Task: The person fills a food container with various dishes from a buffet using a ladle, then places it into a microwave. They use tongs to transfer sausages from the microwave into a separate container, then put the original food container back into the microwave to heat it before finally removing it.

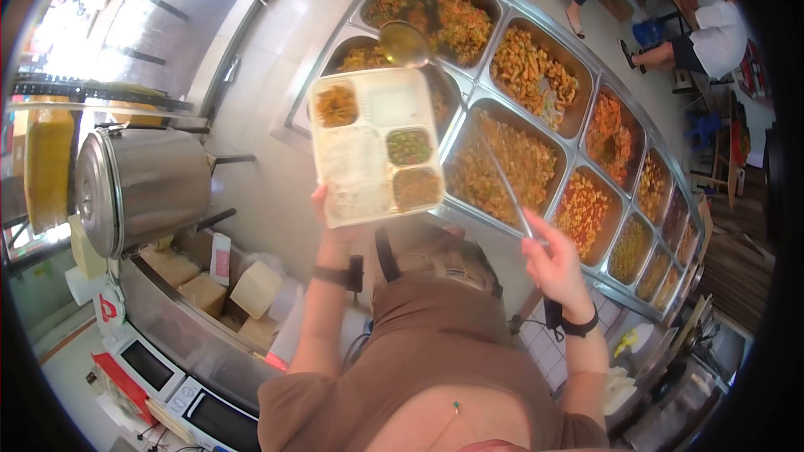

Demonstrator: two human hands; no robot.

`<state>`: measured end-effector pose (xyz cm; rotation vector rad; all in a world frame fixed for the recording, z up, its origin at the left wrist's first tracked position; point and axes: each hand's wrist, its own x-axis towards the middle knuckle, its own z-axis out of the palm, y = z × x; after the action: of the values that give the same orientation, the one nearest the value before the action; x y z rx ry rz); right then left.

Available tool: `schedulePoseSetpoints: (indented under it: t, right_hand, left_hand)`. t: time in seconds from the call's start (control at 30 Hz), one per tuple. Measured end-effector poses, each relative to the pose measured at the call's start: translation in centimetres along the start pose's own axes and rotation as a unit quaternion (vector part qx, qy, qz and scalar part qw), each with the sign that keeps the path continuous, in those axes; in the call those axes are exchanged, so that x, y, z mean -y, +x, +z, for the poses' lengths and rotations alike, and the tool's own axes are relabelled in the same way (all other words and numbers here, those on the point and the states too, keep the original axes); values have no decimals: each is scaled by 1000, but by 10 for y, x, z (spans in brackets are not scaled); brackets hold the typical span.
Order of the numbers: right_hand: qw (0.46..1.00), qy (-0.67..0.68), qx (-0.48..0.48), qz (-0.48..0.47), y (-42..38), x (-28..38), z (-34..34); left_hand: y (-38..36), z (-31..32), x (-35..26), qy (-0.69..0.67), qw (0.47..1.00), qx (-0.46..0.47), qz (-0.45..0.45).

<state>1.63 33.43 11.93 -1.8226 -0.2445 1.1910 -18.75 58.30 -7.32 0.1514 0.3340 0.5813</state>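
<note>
A white compartment tray (347, 159) is held up by my left hand (322, 209), whose fingers are at its lower left edge. Orange shreds, green pieces, brown minced food and something pale like rice lie in its compartments. My right hand (554, 264) is closed round the handle of a metal utensil (507, 184), which reaches into a pan of brown noodle-like food (502, 163); its far end is hard to make out there. A ladle (404, 43) rests over the pans just beyond the tray.
Steel pans of food (536, 75) run in two rows to the right. A large lidded steel pot (146, 188) stands at the left, above boxes (255, 289) and scales (151, 364). Two people (716, 38) are at the far upper right.
</note>
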Motion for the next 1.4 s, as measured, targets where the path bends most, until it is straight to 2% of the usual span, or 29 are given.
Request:
schedulePoseSetpoints:
  t: [0.07,0.1,0.13,0.2,0.27,0.33,0.43,0.47,0.53,0.57,0.6,0.63,0.67,0.7,0.73,0.8,0.83,0.93,1.0,1.13,1.2,1.27,1.33,1.4]
  right_hand:
    - [987,-156,-43,-9,14,8,-6]
    - [957,-263,-40,-117,26,-1,-13]
    - [958,-259,-44,-112,38,-8,-13]
    - [905,-371,-31,-204,61,-23,-10]
    - [905,-387,-23,-177,80,-31,1]
    - [866,-481,-22,-136,97,-35,15]
    - [843,-520,-9,-134,110,-40,27]
    - [846,-517,-9,-132,109,-40,26]
    - [881,-432,56,-184,103,-43,16]
    - [880,-406,67,-238,103,-54,5]
    - [882,-403,64,-236,99,-42,-2]
    - [944,-305,100,-71,92,-16,-11]
    - [967,-193,133,95,86,-2,-19]
    - [978,-119,118,121,83,-4,-27]
    - [979,-117,115,121,81,-8,-33]
    - [976,51,132,164,80,-17,-43]
    - [975,79,126,168,78,-23,-44]
    - [976,96,111,163,68,-27,-51]
    - [976,110,95,162,60,-27,-52]
    - [976,147,76,142,43,-22,-56]
    - [977,150,67,136,30,-16,-57]
    - [971,186,45,142,16,-8,-61]
    - [977,163,56,129,2,3,-62]
    - [980,150,40,125,-13,14,-61]
  left_hand:
    - [-17,-13,-19,23,999,-34,18]
    - [-28,-14,-28,44,996,-63,49]
    - [-38,-15,-37,66,990,-92,80]
    - [-56,-20,-52,71,990,-73,101]
    - [-71,-29,-70,72,988,-55,126]
    - [-84,-39,-82,125,964,-170,160]
    - [-92,-10,-73,129,962,-158,184]
    - [-92,0,-71,122,961,-148,199]
    - [-98,-14,-73,162,953,-146,212]
    - [-101,-20,-73,196,943,-143,229]
    - [-102,-21,-73,199,943,-141,225]
    - [-102,-22,-72,173,950,-156,209]
    - [-102,-24,-72,145,955,-171,193]
    - [-102,-28,-73,140,958,-174,181]
    - [-102,-31,-73,141,959,-172,179]
    - [-98,-34,-73,152,960,-166,168]
    - [-94,-34,-74,152,961,-162,167]
    - [-84,-36,-80,184,956,-175,146]
    - [-74,-35,-81,167,969,-139,119]
    - [-57,-10,-69,143,973,-145,110]
    - [-51,-8,-64,109,983,-108,99]
    - [-40,-5,-58,117,983,-108,93]
    - [-30,-4,-50,125,981,-115,93]
    - [-18,-3,-39,78,995,-50,40]
